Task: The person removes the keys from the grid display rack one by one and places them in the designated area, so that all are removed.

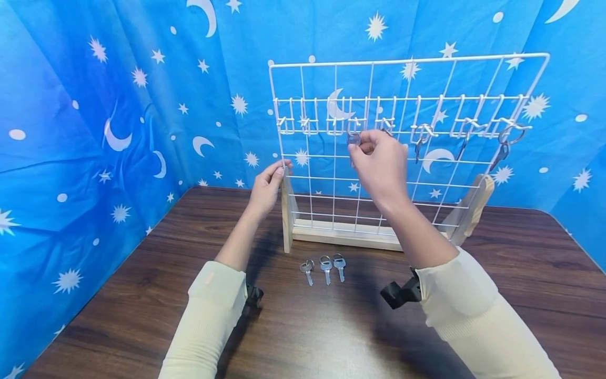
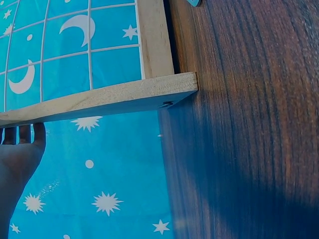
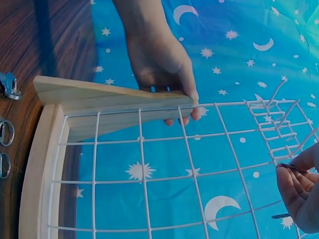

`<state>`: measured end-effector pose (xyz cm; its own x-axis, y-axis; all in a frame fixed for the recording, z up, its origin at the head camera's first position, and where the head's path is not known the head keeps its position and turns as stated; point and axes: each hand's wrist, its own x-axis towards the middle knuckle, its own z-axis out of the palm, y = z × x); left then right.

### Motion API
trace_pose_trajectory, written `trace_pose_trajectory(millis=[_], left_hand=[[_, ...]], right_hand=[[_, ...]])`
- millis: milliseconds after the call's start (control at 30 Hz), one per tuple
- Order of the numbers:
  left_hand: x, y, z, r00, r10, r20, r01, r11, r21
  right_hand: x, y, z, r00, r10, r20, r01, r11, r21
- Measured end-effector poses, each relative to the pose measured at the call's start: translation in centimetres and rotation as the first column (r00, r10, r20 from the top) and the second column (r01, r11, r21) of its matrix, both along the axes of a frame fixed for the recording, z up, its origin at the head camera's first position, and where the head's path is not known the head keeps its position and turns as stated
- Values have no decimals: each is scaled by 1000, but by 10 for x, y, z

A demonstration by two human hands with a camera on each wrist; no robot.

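Note:
My right hand [image 1: 382,163] pinches a silver key [image 1: 353,138] by its head, up against the hook row on a white wire grid rack [image 1: 331,178]. The key's ring overlaps a hook there. At the rack's left side, my left hand [image 1: 264,190] grips the top of the wooden side post [image 1: 286,221], thumb on one face and fingers on the other; the right wrist view shows this hand [image 3: 162,62] clearly. Further right along the hooks hang several keys on rings, among them one key [image 1: 418,148] near my right wrist and another key [image 1: 504,152] at the far end.
Three loose keys with rings, the left key [image 1: 307,272], middle key [image 1: 325,271] and right key [image 1: 339,268], lie on the dark wooden table [image 1: 303,337] before the rack's wooden base [image 1: 341,238]. Behind hangs a blue cloth [image 1: 156,126] with stars and moons.

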<state>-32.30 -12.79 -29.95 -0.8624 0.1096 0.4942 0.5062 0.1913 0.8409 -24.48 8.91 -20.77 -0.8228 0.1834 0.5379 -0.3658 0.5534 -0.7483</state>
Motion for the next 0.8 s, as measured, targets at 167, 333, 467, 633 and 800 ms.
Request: trace_pose_trajectory(millis=[167, 333, 467, 633, 800], left_hand=[[0, 0, 0, 1000, 3, -8, -3, 1000, -1], [1, 0, 0, 1000, 2, -1, -2, 1000, 6], [0, 0, 0, 1000, -2, 1, 2, 1000, 2], [-1, -1, 0, 1000, -8, 9, 7, 1000, 1], [0, -1, 2, 999, -10, 34, 10, 1000, 0]], right_hand=[[6, 0, 2, 1000, 11, -5, -11, 1000, -9], [12, -2, 4, 1000, 24, -3, -24, 1000, -17], [15, -2, 5, 999, 41, -2, -41, 998, -42], [18, 0, 7, 999, 53, -5, -54, 997, -60], [21, 0, 9, 999, 50, -9, -51, 996, -70]])
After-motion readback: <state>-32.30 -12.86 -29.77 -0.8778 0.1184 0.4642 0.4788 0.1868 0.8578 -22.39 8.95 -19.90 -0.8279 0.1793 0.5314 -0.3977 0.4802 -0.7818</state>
